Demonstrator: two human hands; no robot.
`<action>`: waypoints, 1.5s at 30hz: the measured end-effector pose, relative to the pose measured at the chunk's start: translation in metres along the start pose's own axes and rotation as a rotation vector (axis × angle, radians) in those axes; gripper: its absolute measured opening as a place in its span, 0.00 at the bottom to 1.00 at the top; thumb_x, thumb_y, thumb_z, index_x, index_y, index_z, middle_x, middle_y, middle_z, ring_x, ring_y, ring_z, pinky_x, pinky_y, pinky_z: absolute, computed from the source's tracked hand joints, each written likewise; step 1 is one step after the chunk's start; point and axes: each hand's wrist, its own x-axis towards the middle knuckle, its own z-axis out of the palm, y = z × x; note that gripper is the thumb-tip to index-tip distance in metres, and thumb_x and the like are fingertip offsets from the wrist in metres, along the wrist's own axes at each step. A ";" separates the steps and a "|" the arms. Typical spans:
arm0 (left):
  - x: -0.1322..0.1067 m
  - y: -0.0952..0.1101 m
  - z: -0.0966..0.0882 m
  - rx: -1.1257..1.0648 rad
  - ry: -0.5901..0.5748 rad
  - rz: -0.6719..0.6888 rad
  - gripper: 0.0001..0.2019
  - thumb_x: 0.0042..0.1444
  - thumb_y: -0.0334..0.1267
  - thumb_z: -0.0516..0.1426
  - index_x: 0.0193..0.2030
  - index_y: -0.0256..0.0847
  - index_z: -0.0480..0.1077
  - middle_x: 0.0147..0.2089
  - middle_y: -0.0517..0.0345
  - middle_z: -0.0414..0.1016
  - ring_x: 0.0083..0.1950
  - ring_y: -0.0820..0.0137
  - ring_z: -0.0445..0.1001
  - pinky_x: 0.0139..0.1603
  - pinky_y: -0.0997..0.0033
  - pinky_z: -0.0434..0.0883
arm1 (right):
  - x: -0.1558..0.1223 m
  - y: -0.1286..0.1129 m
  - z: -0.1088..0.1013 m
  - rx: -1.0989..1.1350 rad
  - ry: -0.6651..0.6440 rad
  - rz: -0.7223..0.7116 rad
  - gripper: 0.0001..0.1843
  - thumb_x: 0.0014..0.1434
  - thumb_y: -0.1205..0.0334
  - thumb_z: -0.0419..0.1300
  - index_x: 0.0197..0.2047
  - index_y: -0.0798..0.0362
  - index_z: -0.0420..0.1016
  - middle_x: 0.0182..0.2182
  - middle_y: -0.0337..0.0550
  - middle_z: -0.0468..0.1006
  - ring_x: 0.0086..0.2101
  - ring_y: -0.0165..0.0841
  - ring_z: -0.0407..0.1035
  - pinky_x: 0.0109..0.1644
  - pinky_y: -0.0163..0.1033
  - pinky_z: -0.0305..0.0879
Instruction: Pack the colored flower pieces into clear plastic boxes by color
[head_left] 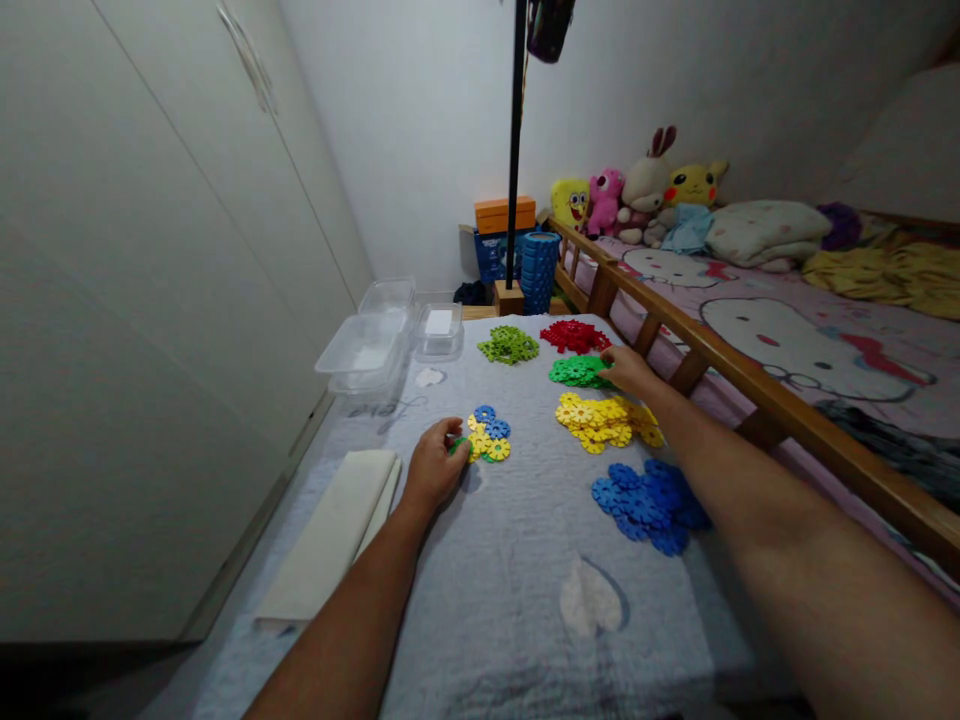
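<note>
My left hand [437,462] is closed at the edge of a small cluster of notched plastic discs [489,436] in yellow, blue and green, its fingertips on a green disc at the near left side. Off to the right, my right hand [627,370] reaches over a pile of green notched discs [579,372], with its fingers pinched together at the pile's right end. Whether a single disc is between those fingertips is too small to see. Close by the right forearm lie a yellow disc pile [600,420] and a blue disc pile [645,503].
Behind the green pile are red pieces [576,336] and lime-green pieces [508,345]. Clear plastic containers [360,345] stand at the back left, near a folded cream cloth [334,535]. A wooden bed rail [690,350] runs along the right. A black pole [515,150] rises behind the table.
</note>
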 end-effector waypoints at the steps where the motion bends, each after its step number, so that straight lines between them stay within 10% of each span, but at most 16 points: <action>1: 0.000 0.000 0.000 -0.002 -0.001 0.001 0.17 0.53 0.36 0.60 0.50 0.41 0.74 0.45 0.52 0.80 0.43 0.65 0.77 0.50 0.62 0.74 | 0.001 0.004 0.003 0.006 0.015 0.020 0.08 0.50 0.72 0.66 0.35 0.52 0.79 0.39 0.50 0.82 0.48 0.48 0.74 0.53 0.53 0.67; 14: 0.000 0.000 -0.001 0.000 -0.011 -0.009 0.18 0.53 0.36 0.59 0.51 0.39 0.73 0.46 0.50 0.80 0.44 0.64 0.77 0.51 0.61 0.73 | -0.002 -0.010 -0.005 0.092 0.117 0.092 0.13 0.56 0.74 0.59 0.43 0.55 0.79 0.49 0.55 0.81 0.52 0.47 0.74 0.59 0.51 0.66; 19: 0.000 0.001 0.000 0.005 -0.015 -0.002 0.17 0.53 0.36 0.59 0.51 0.38 0.73 0.45 0.50 0.80 0.43 0.64 0.77 0.51 0.61 0.74 | -0.018 -0.061 0.002 0.153 0.046 -0.018 0.14 0.59 0.69 0.59 0.48 0.57 0.79 0.48 0.51 0.82 0.45 0.37 0.76 0.51 0.41 0.69; 25: 0.000 0.001 0.000 0.027 -0.028 0.012 0.18 0.54 0.35 0.58 0.52 0.37 0.73 0.46 0.50 0.79 0.45 0.63 0.77 0.52 0.60 0.73 | -0.053 -0.142 0.034 0.059 -0.339 -0.359 0.14 0.60 0.68 0.61 0.49 0.57 0.80 0.45 0.48 0.83 0.41 0.33 0.75 0.47 0.35 0.67; 30: 0.001 -0.002 0.002 0.047 -0.008 0.052 0.17 0.53 0.34 0.59 0.51 0.36 0.73 0.47 0.48 0.79 0.47 0.61 0.76 0.53 0.58 0.73 | -0.061 -0.176 0.066 -0.005 -0.353 -0.373 0.18 0.61 0.64 0.62 0.53 0.56 0.78 0.51 0.52 0.80 0.48 0.36 0.73 0.52 0.35 0.64; 45: 0.002 -0.005 0.003 0.117 -0.017 0.098 0.19 0.52 0.34 0.60 0.51 0.39 0.73 0.48 0.48 0.78 0.49 0.58 0.75 0.54 0.55 0.71 | -0.062 -0.187 0.077 -0.025 -0.260 -0.242 0.20 0.55 0.60 0.64 0.51 0.57 0.78 0.49 0.53 0.76 0.48 0.38 0.70 0.50 0.37 0.65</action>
